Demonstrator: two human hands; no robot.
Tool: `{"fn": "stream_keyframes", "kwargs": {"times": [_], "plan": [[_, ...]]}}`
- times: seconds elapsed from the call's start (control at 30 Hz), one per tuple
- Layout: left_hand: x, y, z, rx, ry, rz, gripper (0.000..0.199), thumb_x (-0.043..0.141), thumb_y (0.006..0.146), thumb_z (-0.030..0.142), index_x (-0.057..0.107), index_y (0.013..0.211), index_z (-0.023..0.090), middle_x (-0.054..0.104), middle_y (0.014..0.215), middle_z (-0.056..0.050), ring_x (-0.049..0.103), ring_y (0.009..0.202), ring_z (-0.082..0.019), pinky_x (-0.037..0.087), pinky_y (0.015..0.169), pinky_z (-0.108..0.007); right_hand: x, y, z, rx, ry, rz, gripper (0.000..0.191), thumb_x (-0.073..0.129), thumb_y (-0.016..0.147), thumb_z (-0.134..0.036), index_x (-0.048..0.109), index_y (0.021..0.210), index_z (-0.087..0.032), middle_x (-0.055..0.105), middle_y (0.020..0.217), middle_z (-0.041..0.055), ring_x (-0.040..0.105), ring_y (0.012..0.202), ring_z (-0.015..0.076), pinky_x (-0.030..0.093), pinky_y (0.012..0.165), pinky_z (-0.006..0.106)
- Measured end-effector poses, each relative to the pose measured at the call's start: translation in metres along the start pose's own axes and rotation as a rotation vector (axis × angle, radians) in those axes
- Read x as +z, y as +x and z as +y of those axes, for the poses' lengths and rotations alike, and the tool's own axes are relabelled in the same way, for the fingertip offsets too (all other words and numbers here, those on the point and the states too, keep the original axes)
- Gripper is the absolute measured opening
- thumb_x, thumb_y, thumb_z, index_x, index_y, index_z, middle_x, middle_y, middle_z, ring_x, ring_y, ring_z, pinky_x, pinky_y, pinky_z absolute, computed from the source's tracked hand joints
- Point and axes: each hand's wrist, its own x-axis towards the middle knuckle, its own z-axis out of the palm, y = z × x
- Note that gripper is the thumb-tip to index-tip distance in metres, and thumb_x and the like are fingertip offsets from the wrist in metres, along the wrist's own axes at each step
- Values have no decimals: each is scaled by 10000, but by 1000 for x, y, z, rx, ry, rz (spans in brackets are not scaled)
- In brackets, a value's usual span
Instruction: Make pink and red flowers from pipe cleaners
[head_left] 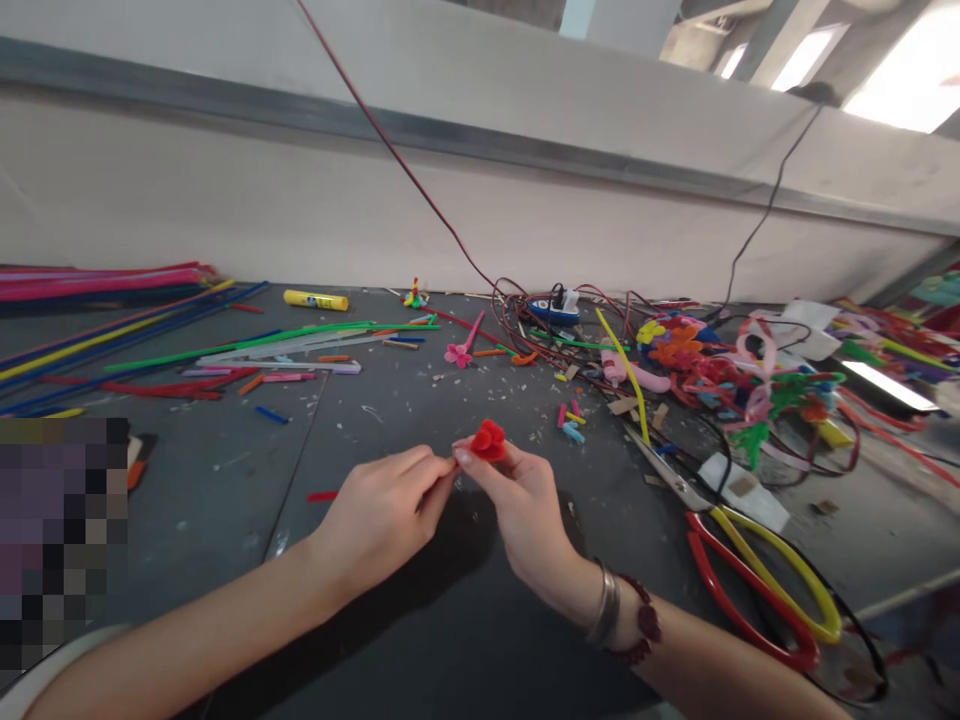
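A small red pipe-cleaner flower is held up over the dark table by my right hand, its thumb and fingers pinched around the base. My left hand is closed just to the left, fingertips meeting the right thumb below the flower. They seem to grip the flower's stem, though the fingers hide most of it. A short red strip shows beyond the left wrist; I cannot tell whether it joins the flower. Farther back lies a pink pipe-cleaner flower with its stem.
Large scissors with red and yellow handles lie at right. Behind them are a heap of colourful pipe-cleaner pieces, cables and a power strip. Long pipe cleaners and a yellow glue stick lie at left, before the wall.
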Motion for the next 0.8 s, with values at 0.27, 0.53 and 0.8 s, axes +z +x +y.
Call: {"fn": "stream_keyframes", "kwargs": {"times": [0.27, 0.53, 0.8], "plan": [[1, 11, -1, -875, -1193, -411, 249, 520, 770, 347, 506, 609, 157, 220, 493, 86, 131, 410, -56, 148, 365, -187, -5, 8, -5, 208, 315, -140, 80, 674, 680, -230, 689, 694, -152, 671, 782, 22, 573, 722, 100, 429, 752, 235], [-10, 13, 7, -517, -521, -88, 208, 563, 728, 249, 551, 547, 148, 445, 499, 39, 370, 465, -77, 261, 432, -206, -5, 6, 2, 76, 158, -108, 68, 687, 672, -230, 702, 680, -164, 685, 736, 24, 594, 749, 135, 433, 784, 286], [1, 8, 14, -928, -1207, -277, 226, 533, 776, 306, 566, 628, 138, 371, 492, 54, 283, 408, -50, 229, 385, -177, -4, 7, -6, 129, 199, -139, 91, 676, 672, -250, 694, 643, -166, 695, 808, 43, 608, 805, 140, 445, 778, 259]]}}
